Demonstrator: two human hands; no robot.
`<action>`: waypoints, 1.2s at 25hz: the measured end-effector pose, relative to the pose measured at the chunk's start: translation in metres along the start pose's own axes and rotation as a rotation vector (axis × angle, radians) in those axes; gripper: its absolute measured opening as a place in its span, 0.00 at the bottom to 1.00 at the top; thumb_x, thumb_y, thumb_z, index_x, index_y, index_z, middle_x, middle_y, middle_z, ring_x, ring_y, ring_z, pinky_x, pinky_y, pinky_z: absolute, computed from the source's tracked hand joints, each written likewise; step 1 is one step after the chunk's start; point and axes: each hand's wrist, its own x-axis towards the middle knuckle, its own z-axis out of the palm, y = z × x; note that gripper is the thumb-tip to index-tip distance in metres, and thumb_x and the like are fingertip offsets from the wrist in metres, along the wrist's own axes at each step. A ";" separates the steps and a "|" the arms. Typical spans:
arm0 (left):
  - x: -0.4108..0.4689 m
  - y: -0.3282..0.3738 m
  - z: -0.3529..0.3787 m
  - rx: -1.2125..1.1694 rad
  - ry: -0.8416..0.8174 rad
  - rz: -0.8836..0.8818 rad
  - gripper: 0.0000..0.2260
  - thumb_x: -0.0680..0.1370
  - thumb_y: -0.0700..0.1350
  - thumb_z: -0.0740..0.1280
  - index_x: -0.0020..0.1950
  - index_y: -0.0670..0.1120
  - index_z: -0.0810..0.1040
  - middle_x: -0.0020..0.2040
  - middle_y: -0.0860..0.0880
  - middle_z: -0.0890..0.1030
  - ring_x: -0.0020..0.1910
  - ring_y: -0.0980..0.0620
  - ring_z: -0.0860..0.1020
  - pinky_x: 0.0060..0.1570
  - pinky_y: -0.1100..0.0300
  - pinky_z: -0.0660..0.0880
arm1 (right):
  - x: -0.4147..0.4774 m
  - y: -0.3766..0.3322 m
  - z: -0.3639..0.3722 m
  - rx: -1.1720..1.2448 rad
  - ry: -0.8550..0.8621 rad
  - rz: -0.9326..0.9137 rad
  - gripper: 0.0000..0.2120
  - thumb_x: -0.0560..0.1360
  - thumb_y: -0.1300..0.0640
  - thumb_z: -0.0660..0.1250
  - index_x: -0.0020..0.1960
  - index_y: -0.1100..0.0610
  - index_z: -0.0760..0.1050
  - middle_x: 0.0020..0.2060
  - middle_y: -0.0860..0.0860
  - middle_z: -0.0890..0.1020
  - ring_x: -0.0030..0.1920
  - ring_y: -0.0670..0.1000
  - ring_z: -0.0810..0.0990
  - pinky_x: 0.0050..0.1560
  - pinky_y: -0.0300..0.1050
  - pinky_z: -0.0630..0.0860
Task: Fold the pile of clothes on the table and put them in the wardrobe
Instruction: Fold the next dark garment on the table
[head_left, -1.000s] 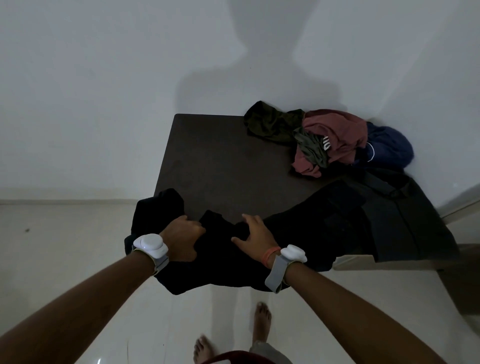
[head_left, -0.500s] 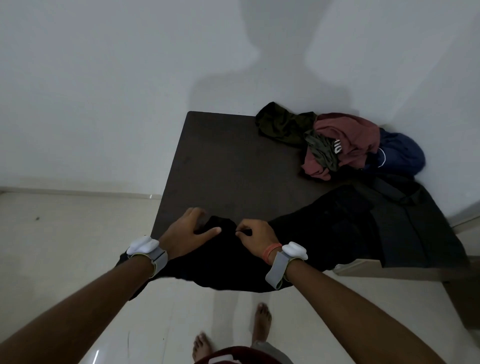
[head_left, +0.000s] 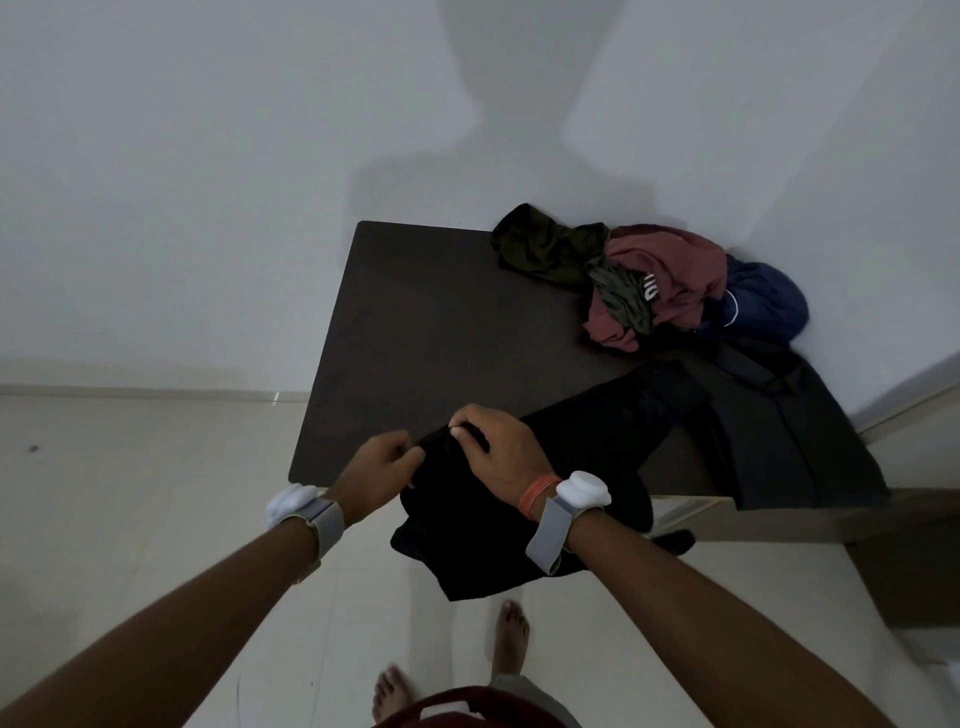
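Observation:
A black garment (head_left: 613, 431) lies across the near right part of the dark table (head_left: 436, 322), and its near end hangs over the front edge. My left hand (head_left: 384, 467) grips the garment's left edge at the table's front. My right hand (head_left: 498, 452) pinches a fold of the same black cloth just beside it. At the table's far right sits the pile of clothes (head_left: 649, 280): a dark green piece, a maroon one and a navy one. A dark grey garment (head_left: 789, 431) lies spread at the right.
White walls stand behind and to the right of the table. Pale floor tiles lie on the left and under my bare feet (head_left: 509, 639). A light wooden ledge (head_left: 691, 512) shows below the table's right front edge.
Both hands have drawn together on the black garment, bunching its left part toward the middle. The cloth that hung off the table's left corner is now gathered in front of me.

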 end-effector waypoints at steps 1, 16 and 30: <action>-0.001 0.007 -0.002 -0.053 0.003 0.014 0.13 0.79 0.44 0.66 0.36 0.43 0.69 0.30 0.49 0.72 0.30 0.52 0.73 0.34 0.54 0.73 | 0.003 -0.002 -0.005 -0.015 0.016 -0.019 0.03 0.81 0.55 0.64 0.52 0.52 0.77 0.48 0.45 0.81 0.50 0.49 0.80 0.53 0.49 0.77; 0.022 0.125 -0.071 -0.599 0.286 -0.010 0.10 0.79 0.44 0.64 0.39 0.48 0.69 0.32 0.47 0.69 0.29 0.51 0.68 0.28 0.59 0.65 | -0.023 -0.081 0.021 -0.053 -0.314 0.112 0.18 0.73 0.34 0.70 0.46 0.47 0.72 0.42 0.43 0.77 0.42 0.45 0.78 0.45 0.45 0.78; -0.010 0.086 -0.049 0.156 -0.083 0.274 0.13 0.74 0.47 0.71 0.57 0.53 0.74 0.51 0.53 0.81 0.50 0.53 0.81 0.49 0.56 0.78 | 0.074 -0.101 -0.043 0.225 0.206 0.257 0.14 0.76 0.53 0.68 0.34 0.55 0.70 0.30 0.47 0.74 0.33 0.46 0.74 0.35 0.47 0.72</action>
